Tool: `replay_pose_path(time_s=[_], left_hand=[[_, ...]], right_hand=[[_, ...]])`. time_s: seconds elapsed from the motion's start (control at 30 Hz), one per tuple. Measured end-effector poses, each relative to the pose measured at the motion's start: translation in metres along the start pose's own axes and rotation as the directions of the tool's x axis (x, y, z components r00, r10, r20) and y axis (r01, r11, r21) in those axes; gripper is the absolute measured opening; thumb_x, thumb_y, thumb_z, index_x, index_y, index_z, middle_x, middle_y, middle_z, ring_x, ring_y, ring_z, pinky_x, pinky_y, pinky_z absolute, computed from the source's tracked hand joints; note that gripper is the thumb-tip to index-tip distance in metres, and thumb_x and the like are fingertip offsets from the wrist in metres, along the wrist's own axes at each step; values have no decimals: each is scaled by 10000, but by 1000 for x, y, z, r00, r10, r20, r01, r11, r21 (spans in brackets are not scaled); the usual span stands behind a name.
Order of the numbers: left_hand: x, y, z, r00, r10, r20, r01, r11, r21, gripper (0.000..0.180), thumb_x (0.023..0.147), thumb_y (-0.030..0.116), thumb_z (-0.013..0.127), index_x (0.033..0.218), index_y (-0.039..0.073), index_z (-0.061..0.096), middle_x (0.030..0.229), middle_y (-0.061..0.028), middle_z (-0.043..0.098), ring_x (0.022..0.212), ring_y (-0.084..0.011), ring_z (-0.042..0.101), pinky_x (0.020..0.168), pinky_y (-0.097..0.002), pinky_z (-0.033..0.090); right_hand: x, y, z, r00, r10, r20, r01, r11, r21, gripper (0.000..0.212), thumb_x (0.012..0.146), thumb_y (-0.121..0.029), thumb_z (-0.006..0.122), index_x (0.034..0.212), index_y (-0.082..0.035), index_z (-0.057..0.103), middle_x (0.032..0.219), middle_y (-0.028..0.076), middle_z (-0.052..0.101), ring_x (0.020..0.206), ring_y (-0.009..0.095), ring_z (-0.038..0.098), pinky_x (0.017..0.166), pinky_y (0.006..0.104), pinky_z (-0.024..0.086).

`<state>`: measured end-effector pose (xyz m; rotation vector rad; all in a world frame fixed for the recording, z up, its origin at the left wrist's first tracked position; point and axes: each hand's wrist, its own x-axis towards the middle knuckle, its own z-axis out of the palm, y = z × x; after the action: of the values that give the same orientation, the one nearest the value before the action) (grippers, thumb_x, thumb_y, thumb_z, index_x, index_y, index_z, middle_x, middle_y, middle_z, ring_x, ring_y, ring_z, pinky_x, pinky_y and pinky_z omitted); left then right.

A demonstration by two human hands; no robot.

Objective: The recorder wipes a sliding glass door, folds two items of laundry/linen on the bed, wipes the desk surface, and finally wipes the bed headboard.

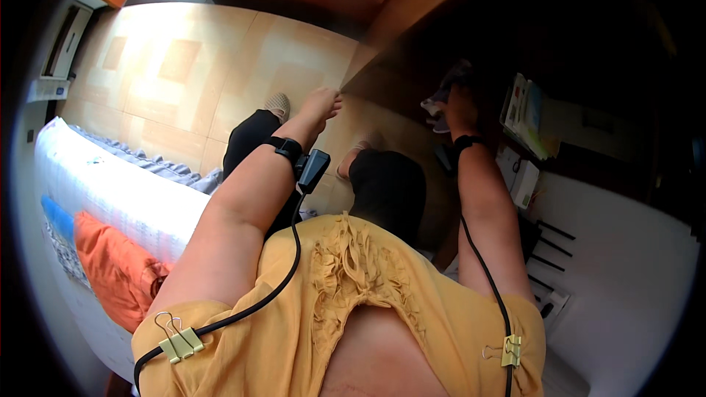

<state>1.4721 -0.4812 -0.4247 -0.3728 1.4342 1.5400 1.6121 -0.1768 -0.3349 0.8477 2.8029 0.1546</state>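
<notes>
My left hand [321, 108] is held out in front of me, its fingers curled in. It is beside the lower corner of a brown wooden panel [401, 35]; whether it touches the panel, or holds anything, I cannot tell. Farther right, in shadow, my right hand [462, 112] is closed on a crumpled cloth [441, 95], dark with paler patches. Part of the cloth blends into the dark behind it. Each wrist wears a black strap, and a small black device [314, 171] sits on the left one.
A bed with a white cover [125, 176] lies on my left, with orange cloth [114, 268] on it. Tiled floor [176, 66] stretches ahead. Papers [523, 114] and a white box [524, 184] stand on the right, near a device with black antennas [551, 246]. Black cables run along both arms.
</notes>
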Motion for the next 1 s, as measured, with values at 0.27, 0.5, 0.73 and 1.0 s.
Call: replay_pose_path(time_s=[0.27,0.5,0.73,1.0], left_hand=[[-9,56,51,992,118,52,-93,934,-345,178,887,219,564,986,71,572,898,-48,602,793,-128,582,671,-257,487],[-8,67,36,985,171,-25,-166,890,-425,175,890,206,541,981,59,565,903,-44,589,769,-136,573,671,-262,481],[-11,50,21,1000,23,-17,-26,967,-255,264,904,292,534,1017,56,571,926,-53,584,790,-162,569,682,-284,488],[6,-5,28,979,-76,187,148,901,-409,244,927,279,501,1046,72,551,851,-91,622,765,-208,624,675,-366,526]], right_hand=[[18,-58,-11,993,-88,-83,93,994,63,602,657,-412,799,1100,-71,576,1084,183,604,1033,332,581,882,407,477],[47,-151,-29,991,-101,90,90,989,116,663,679,-400,786,1207,-57,574,1224,173,574,1122,318,555,935,370,441],[17,-171,-45,989,12,148,-45,973,227,536,743,-351,721,1145,-23,587,1097,202,634,1026,358,609,848,394,489],[-41,-177,-12,715,-692,98,366,489,792,360,791,-189,616,1097,-4,574,967,178,658,881,292,643,797,358,495]])
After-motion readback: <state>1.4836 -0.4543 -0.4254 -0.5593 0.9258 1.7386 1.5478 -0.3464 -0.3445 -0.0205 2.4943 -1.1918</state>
